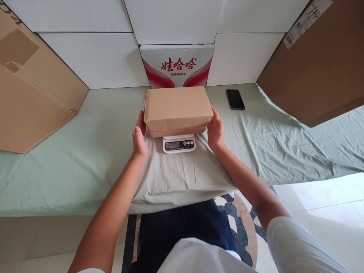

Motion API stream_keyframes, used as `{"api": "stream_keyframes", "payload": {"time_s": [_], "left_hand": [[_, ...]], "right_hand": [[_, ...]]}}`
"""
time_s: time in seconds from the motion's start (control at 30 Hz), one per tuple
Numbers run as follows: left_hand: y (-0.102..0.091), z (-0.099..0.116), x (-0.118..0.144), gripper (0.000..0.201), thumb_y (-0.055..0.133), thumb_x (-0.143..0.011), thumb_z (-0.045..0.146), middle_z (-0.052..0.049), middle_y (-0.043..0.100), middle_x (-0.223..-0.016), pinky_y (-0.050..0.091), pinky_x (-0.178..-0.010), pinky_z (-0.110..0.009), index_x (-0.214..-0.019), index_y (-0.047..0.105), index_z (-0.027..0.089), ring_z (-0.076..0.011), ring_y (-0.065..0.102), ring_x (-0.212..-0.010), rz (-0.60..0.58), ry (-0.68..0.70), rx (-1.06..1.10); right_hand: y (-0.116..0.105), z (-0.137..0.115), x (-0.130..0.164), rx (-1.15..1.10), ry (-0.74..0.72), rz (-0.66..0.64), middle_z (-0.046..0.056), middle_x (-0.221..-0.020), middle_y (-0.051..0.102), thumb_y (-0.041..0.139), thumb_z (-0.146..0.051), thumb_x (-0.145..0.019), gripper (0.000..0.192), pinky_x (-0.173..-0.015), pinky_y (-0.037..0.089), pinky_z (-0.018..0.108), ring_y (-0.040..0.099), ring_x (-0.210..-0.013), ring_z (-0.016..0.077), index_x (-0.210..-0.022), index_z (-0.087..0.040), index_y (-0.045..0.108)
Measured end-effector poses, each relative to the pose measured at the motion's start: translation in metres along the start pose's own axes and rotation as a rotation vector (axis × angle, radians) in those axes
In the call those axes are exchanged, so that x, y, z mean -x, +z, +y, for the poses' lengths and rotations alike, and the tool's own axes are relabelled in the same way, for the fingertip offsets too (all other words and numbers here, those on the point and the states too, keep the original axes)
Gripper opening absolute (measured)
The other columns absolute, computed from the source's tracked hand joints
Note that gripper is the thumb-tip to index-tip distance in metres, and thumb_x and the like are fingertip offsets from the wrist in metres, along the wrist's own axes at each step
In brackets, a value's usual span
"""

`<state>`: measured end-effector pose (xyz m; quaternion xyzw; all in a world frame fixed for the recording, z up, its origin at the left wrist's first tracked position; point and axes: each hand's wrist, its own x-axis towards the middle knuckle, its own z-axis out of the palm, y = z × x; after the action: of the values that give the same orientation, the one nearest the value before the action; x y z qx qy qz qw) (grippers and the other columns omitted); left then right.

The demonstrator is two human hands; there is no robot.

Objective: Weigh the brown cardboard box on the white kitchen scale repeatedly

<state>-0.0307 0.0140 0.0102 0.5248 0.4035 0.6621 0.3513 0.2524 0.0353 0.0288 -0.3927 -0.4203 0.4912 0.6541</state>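
1. Nearest, at 6 o'clock, the person's dark trousers and white sleeves show above a patterned rug (247, 227).
2. The left hand (140, 136) is at 9 o'clock of the cardboard box (178, 108), fingers held together and flat against its side; the right hand (215, 131) mirrors it at 3 o'clock, fingers likewise together and pressing the opposite side.
3. The box sits on the white digital scale (179, 144), overhanging it so only the display strip shows at 6 o'clock.
4. The scale rests on a soft folded green cloth (176, 170); I judge that uneven padding could tilt it, and an off-centre box might slide or tip once the hands let go.
5. Farther off, a black phone (235, 99) lies at 2 o'clock, and a red-and-white carton (176, 66) stands at 12 o'clock.
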Motion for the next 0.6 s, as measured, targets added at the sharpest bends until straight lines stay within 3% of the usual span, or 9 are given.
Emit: {"api": "stream_keyframes", "payload": {"time_s": [0.3, 0.5, 0.6], "left_hand": [[0.0, 0.013, 0.01, 0.083, 0.037, -0.088, 0.085, -0.003, 0.041, -0.17, 0.029, -0.133, -0.044, -0.153, 0.052, 0.035, -0.0296, 0.029, -0.162, -0.013, -0.016, 0.022], [0.018, 0.019, 0.014, 0.085, 0.04, -0.086, 0.086, -0.01, 0.056, -0.159, 0.034, -0.129, -0.046, -0.145, 0.061, 0.028, -0.0327, 0.041, -0.156, -0.035, -0.024, 0.032], [0.023, 0.029, 0.005, 0.084, 0.039, -0.087, 0.085, -0.009, 0.059, -0.156, 0.035, -0.129, -0.045, -0.144, 0.062, 0.028, -0.0316, 0.046, -0.153, -0.07, 0.009, 0.047]], "right_hand": [[0.011, -0.014, 0.009, -0.034, -0.003, -0.022, -0.001, -0.156, 0.059, 0.052, -0.072, -0.081, 0.067, -0.134, 0.03, 0.057, 0.043, -0.156, 0.0292, -0.136, -0.035, 0.056], [0.021, -0.014, 0.016, 0.028, -0.086, -0.084, -0.004, -0.139, 0.07, 0.045, -0.07, -0.089, 0.053, -0.135, 0.033, 0.046, 0.046, -0.154, 0.0263, -0.121, -0.035, 0.068], [0.025, -0.017, 0.012, 0.046, -0.106, -0.078, -0.003, -0.137, 0.07, 0.045, -0.07, -0.09, 0.053, -0.137, 0.03, 0.046, 0.045, -0.154, 0.026, -0.125, -0.035, 0.067]]}}
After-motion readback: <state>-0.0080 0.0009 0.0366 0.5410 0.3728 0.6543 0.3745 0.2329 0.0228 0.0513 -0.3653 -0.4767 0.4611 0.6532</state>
